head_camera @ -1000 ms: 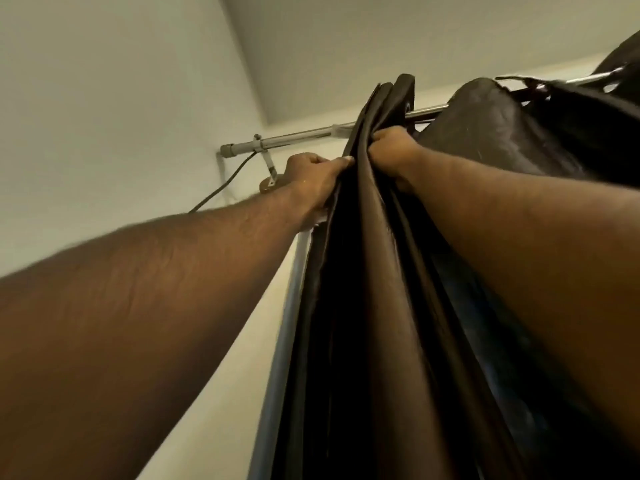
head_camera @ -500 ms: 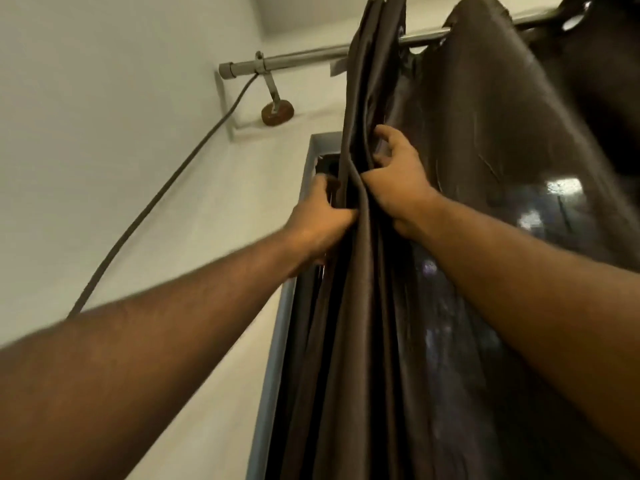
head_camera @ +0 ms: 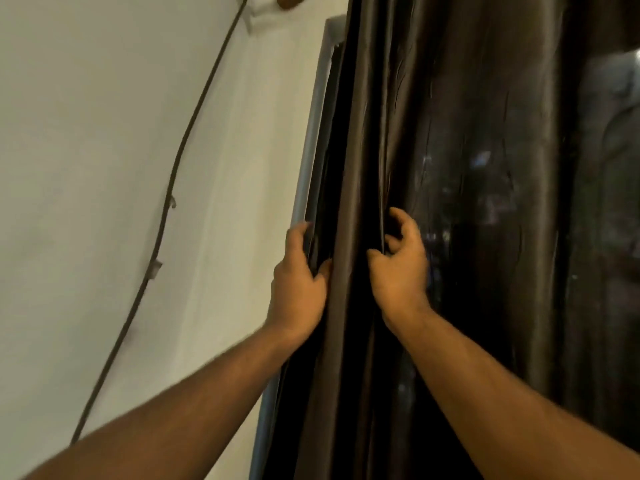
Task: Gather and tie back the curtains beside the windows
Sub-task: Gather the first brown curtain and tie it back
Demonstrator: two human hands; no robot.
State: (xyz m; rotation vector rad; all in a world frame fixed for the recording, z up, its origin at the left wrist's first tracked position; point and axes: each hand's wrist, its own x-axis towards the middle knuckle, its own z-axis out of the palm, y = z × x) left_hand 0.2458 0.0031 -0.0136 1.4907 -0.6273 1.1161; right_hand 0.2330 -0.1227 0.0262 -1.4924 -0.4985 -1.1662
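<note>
A dark brown, shiny curtain point(head_camera: 460, 140) hangs in long folds over the window and fills the right half of the view. Its left edge is bunched into narrow pleats beside the grey window frame point(head_camera: 311, 133). My left hand point(head_camera: 299, 278) grips the outer left edge of the bunched folds, fingers curled around the fabric. My right hand point(head_camera: 401, 268) is on the right side of the same bunch, with its thumb and curled fingers pinching a fold. Both hands are at the same height, a narrow strip of pleats between them.
A pale wall point(head_camera: 104, 168) fills the left side. A thin dark cable point(head_camera: 173, 188) runs diagonally down it, held by small clips. A round brown bracket base point(head_camera: 289, 0) shows at the top edge. Dim window glass point(head_camera: 609, 140) shows at far right.
Both hands have slid down the gathered curtain from near the rod to a lower point. The view has tilted down, so the rod has left the frame.
</note>
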